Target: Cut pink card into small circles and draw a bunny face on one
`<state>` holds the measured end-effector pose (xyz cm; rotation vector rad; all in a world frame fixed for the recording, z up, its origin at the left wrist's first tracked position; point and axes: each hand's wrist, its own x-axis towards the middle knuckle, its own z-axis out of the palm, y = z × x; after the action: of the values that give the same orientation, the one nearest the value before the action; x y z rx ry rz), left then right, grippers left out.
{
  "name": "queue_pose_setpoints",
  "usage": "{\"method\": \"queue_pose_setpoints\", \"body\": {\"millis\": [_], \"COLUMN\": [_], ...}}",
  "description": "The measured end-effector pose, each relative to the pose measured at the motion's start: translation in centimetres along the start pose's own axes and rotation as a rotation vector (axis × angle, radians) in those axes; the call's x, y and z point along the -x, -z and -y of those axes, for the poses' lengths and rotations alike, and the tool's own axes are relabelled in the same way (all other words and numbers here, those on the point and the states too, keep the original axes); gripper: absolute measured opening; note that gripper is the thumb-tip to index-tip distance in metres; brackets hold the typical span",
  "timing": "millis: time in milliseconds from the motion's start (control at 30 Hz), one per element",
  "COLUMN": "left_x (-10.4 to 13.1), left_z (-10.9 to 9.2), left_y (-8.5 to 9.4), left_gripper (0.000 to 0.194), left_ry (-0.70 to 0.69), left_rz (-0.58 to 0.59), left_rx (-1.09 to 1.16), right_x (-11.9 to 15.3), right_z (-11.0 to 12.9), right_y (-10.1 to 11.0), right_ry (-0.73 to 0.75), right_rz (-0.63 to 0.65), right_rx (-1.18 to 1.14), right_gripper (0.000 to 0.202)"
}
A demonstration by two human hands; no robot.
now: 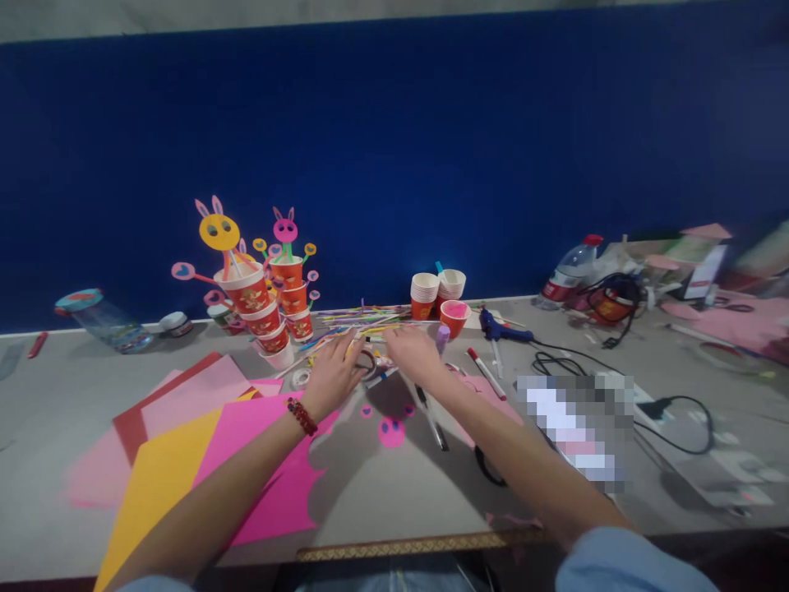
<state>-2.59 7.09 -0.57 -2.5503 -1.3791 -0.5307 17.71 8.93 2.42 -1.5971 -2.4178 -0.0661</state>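
Observation:
My left hand (333, 372), a beaded bracelet at its wrist, lies with fingers stretched out over a clutter of small craft pieces. A dark ring-shaped handle (368, 362) shows beside its fingertips. My right hand (412, 352) reaches to the same pile with its fingers curled together. What they hold, if anything, is hidden. Colourful thin sticks (370, 314) spread behind both hands. A pink paper circle face (392, 434) lies on the table below them, with two small pink discs (366, 411) above it. A white tape roll (302, 377) sits left of my left hand.
Stacked-cup figures (252, 300) with paper rabbit heads stand at the back left. Coloured paper sheets (166, 460) cover the left front. Paper cups (424, 294), a blue glue gun (504, 329) with its cord, a red marker (486, 374) and a power strip (696, 460) are rightward.

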Motion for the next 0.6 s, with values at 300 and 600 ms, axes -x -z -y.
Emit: {"method": "queue_pose_setpoints", "body": {"millis": [300,600], "left_x": [2.8,9.2], "left_z": [-3.5,-8.0], "left_y": [2.5,5.9], "left_gripper": [0.025,0.035], "left_ry": [-0.198,-0.172], "left_rz": [0.147,0.388], "left_rx": [0.198,0.49], "right_x": [10.3,14.5], "right_z": [1.8,5.8], "right_y": [0.2,0.1], "right_ry": [-0.254,-0.156], "right_rz": [-0.111,0.0], "right_rx": [-1.391,-1.391], "right_gripper": [0.027,0.047]}}
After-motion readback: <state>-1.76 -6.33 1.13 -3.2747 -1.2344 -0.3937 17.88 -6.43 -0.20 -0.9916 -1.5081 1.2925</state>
